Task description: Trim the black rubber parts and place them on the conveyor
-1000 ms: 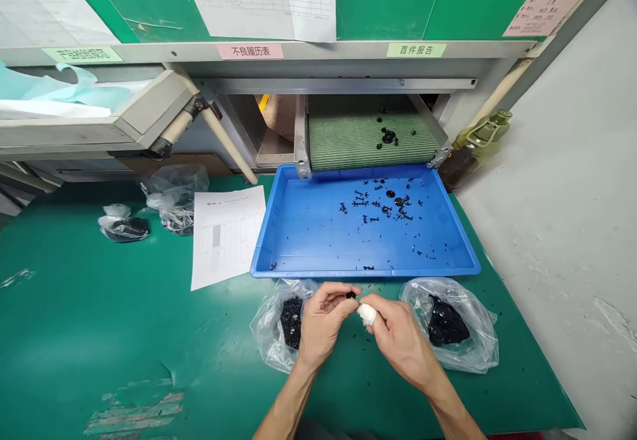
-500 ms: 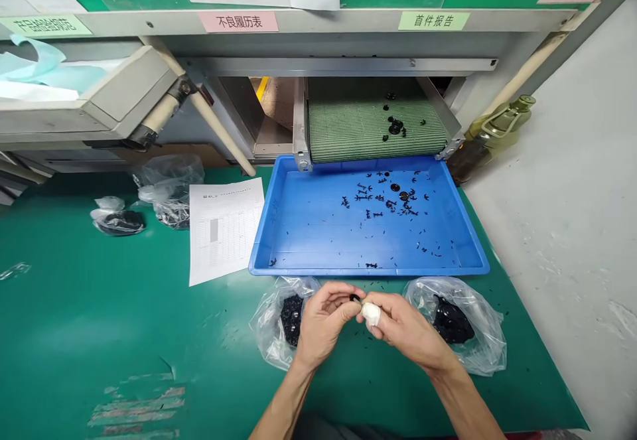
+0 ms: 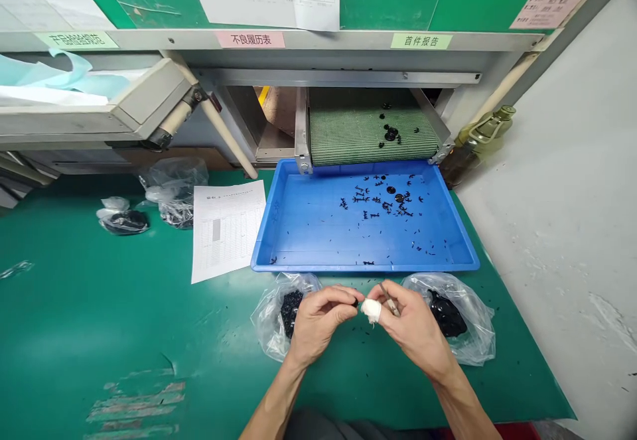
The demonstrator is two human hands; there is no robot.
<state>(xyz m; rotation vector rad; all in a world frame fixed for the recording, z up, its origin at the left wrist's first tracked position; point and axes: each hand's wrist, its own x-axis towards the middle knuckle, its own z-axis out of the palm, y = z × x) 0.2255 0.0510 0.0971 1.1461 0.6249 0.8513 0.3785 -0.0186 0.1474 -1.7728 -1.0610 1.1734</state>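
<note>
In front of the blue tray (image 3: 318, 268), my left hand (image 3: 321, 317) pinches a small black part (image 3: 355, 303) between thumb and fingertips. My right hand (image 3: 415, 324) is closed around a slim greyish metal tool (image 3: 389, 299); its exact kind is too small to make out. White wrapping (image 3: 371, 310) covers the right thumb, whose tip is close to the black part with a narrow gap between. Just left of my left hand lies an open plastic bag of small black pieces (image 3: 289, 308). Another open bag, with shiny black parts (image 3: 448, 314), is beside my right hand.
Several black pieces and slivers lie in the tray. Over its back edge ends a green conveyor belt (image 3: 343, 128) carrying black parts. Left of the tray are a printed sheet (image 3: 229, 227) and tied plastic bags (image 3: 124, 221). A bottle (image 3: 480, 141) stands by the right wall.
My hands have moved slightly apart, and the metal tool now shows in my right hand. The black part stays in my left fingertips. The camera view has shifted a little.
</note>
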